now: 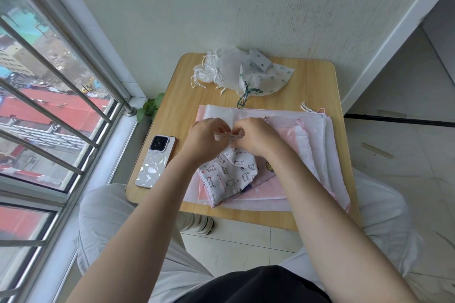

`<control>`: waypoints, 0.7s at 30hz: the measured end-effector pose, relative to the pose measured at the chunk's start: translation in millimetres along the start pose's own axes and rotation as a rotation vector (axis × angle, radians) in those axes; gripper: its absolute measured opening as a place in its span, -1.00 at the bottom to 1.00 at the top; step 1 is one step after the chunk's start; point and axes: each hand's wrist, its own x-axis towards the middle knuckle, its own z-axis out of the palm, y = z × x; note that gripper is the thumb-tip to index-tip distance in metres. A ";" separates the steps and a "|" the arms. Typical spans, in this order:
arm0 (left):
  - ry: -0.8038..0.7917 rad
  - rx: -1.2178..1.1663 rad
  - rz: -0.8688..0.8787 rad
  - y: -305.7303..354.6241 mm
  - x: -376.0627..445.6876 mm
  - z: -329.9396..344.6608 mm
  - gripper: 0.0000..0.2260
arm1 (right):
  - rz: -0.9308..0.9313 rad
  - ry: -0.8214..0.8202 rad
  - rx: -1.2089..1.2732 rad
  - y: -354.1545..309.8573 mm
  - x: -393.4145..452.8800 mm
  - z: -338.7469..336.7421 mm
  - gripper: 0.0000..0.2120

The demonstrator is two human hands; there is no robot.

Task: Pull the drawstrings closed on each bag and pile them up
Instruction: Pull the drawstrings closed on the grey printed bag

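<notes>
Both hands meet over the cat-print bag (pixel 230 171), w/ its mouth pulled up between them. Left hand (pixel 205 140) is curled, pinching the gathered top edge; right hand (pixel 256 136) is curled too, pinching what looks like the drawstring (pixel 227 136), a thin pale strand running between the two. Prob. one hand anchors the cloth so the other can pull the cord thru. Can't tell which fingertips actually hold the cord, too small.

Bag lies on the stack of flat bags (pixel 312 145), which spreads under and to the right of the hands. Its long axis runs from the hands back toward the person, mouth at the far end, bottom hanging near the table's (pixel 170 96) near edge, angled a bit left.

Beyond the hands, well apart: pile of cinched bags (pixel 234 71), likely the done ones. Left of the left hand: phone (pixel 156 162).
</notes>
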 end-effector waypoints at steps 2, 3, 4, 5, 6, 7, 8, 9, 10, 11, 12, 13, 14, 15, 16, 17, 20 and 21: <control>-0.009 0.139 0.016 -3.6 0.0 2.3 -0.88 | 0.007 0.018 -0.027 1.8 0.7 -0.5 -0.77; -0.013 0.195 0.006 -4.0 -0.1 2.6 -0.89 | 0.009 0.022 -0.038 2.2 0.4 -0.6 -0.77; -0.006 0.247 -0.003 -2.7 0.2 2.1 -0.89 | 0.012 0.024 -0.055 2.4 0.3 -0.7 -0.77; 0.009 0.306 -0.001 -1.8 0.2 1.2 -0.88 | 0.015 0.023 -0.077 2.1 -0.5 -0.3 -0.77; 0.018 0.369 0.006 0.2 0.8 -0.6 -0.88 | 0.018 0.021 -0.100 2.2 -0.9 0.2 -0.77; 0.003 0.419 0.001 2.2 1.4 -2.7 -0.88 | 0.020 0.024 -0.118 2.6 -1.6 1.3 -0.78; -0.037 0.441 -0.017 4.5 1.8 -5.5 -0.85 | 0.022 0.029 -0.130 3.7 -2.0 2.6 -0.77; -0.090 0.408 -0.043 6.5 2.3 -8.2 -0.80 | 0.024 0.034 -0.133 4.6 -2.4 3.5 -0.77; -0.143 0.325 -0.074 9.4 2.7 -10.1 -0.73 | 0.026 0.037 -0.132 5.3 -2.3 4.7 -0.76; -0.181 0.210 -0.099 13.3 3.1 -11.3 -0.65 | 0.026 0.036 -0.130 5.2 -2.4 5.5 -0.76; -0.201 0.090 -0.116 18.0 3.1 -12.0 -0.62 | 0.022 0.030 -0.127 4.9 -1.6 7.0 -0.76; -0.214 -0.016 -0.133 22.9 2.2 -12.2 -0.63 | 0.014 0.022 -0.122 4.1 -0.7 8.9 -0.78; -0.229 -0.114 -0.158 26.5 0.4 -11.3 -0.68 | 0.007 0.015 -0.119 3.6 1.0 11.4 -0.82; -0.245 -0.224 -0.194 28.6 -1.8 -9.5 -0.73 | 0.004 0.012 -0.118 3.3 2.2 13.4 -0.88; -0.261 -0.354 -0.239 28.6 -3.9 -7.0 -0.77 | 0.002 0.017 -0.115 3.7 3.2 15.1 -0.92; -0.275 -0.493 -0.285 26.3 -6.2 -4.7 -0.79 | 0.004 0.019 -0.110 4.7 3.6 16.0 -0.94; -0.276 -0.728 -0.334 17.1 -10.6 1.7 -0.80 | 0.016 -0.014 -0.056 10.5 4.7 17.2 -0.96; -0.263 -0.738 -0.336 16.5 -11.2 3.3 -0.80 | 0.022 -0.029 -0.043 10.6 3.9 17.1 -0.96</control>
